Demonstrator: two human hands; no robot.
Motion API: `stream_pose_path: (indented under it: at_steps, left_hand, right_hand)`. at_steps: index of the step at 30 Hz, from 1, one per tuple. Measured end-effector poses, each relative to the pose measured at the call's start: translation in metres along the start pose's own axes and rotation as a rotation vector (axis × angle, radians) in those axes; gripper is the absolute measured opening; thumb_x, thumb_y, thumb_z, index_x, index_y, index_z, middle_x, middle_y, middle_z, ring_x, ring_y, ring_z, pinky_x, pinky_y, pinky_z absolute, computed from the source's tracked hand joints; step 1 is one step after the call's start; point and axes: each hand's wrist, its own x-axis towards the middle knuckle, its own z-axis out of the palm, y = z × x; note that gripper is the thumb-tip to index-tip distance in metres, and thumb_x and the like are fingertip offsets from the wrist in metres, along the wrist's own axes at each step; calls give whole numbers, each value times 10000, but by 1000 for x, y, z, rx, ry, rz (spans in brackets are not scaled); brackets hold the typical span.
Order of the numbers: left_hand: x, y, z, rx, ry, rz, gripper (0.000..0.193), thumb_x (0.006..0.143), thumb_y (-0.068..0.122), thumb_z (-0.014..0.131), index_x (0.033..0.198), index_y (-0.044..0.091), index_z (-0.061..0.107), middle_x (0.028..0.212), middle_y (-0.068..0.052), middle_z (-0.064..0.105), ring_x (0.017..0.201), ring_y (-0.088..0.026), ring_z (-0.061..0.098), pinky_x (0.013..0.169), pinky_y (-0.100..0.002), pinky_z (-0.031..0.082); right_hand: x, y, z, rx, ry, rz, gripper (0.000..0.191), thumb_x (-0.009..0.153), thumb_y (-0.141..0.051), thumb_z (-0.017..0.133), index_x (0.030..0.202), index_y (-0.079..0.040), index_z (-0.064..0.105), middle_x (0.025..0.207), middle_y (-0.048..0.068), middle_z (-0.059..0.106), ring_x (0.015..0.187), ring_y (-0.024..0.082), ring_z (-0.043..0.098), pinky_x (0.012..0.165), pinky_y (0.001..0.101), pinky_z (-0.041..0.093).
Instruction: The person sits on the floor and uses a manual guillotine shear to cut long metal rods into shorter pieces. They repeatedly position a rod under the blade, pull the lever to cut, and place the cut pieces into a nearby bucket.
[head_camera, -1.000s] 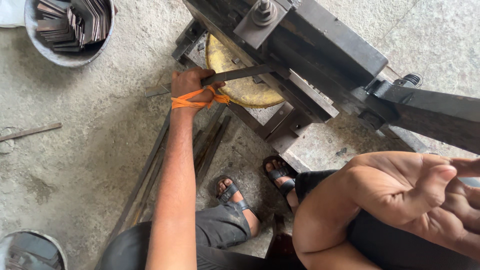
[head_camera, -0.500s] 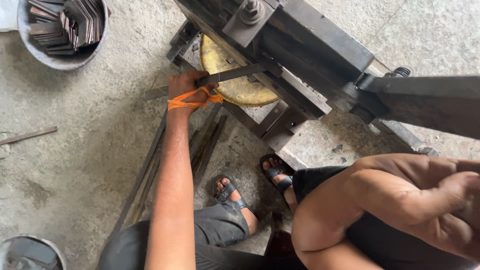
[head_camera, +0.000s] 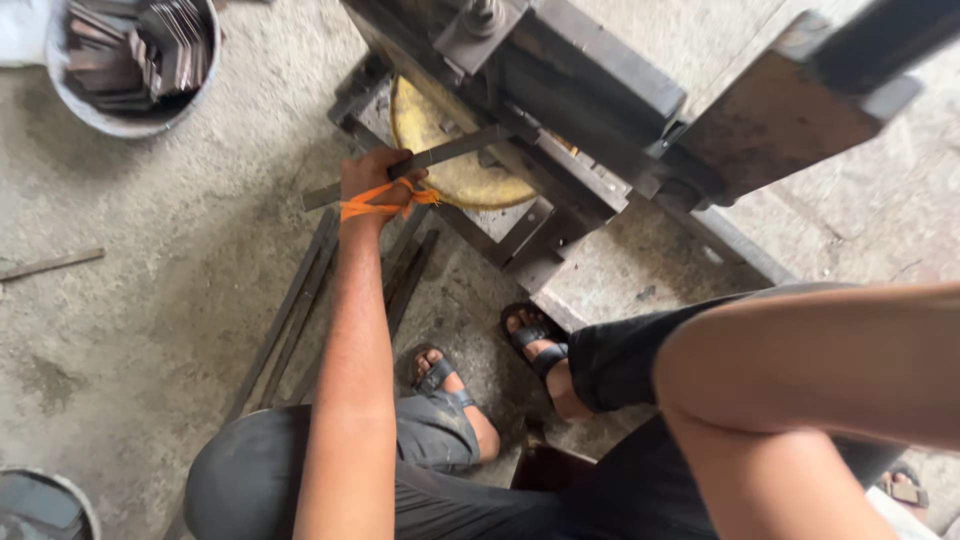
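Note:
My left hand (head_camera: 372, 178), with an orange thread tied round its wrist, grips a long flat metal strip (head_camera: 455, 150). The strip's far end sits under the blade of a heavy dark steel cutting machine (head_camera: 560, 90). The machine's thick lever arm (head_camera: 800, 120) juts toward the top right. My right forearm (head_camera: 820, 360) crosses the lower right of the view and runs off the right edge, so my right hand is out of sight. I sit low, with both sandalled feet (head_camera: 535, 345) on the concrete by the machine's base.
A grey bucket (head_camera: 110, 122) full of cut metal pieces stands top left. A yellow round pan (head_camera: 440, 178) lies under the machine. Several long strips (head_camera: 290, 320) lie on the floor beside my left arm, a single rod (head_camera: 50, 264) lies farther left, and another bucket (head_camera: 40, 505) sits bottom left.
The lever arm has swung upward to the top right. My right arm moved with it and its hand left the view. My left hand kept its hold on the strip.

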Motion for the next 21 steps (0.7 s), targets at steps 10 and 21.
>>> stream_pose_path:
  at_steps: [10, 21]
  left_hand:
    - [15, 2, -14, 155, -58, -43, 335, 823, 370, 851, 1078, 154, 826, 964, -102, 773, 947, -294, 698, 957, -522, 386]
    - [35, -23, -10, 111, -113, -19, 346, 917, 403, 785, 1153, 152, 802, 908, -99, 710, 908, -302, 663, 997, -509, 358]
  right_hand:
    - [12, 21, 9, 133, -86, 218, 226, 1021, 111, 447, 1029, -46, 610, 875, 101, 683, 658, 115, 630, 598, 269, 491]
    - [-258, 78, 16, 32, -648, 1763, 268, 1002, -57, 498, 1193, 15, 672, 1014, 139, 777, 741, 176, 731, 615, 281, 573]
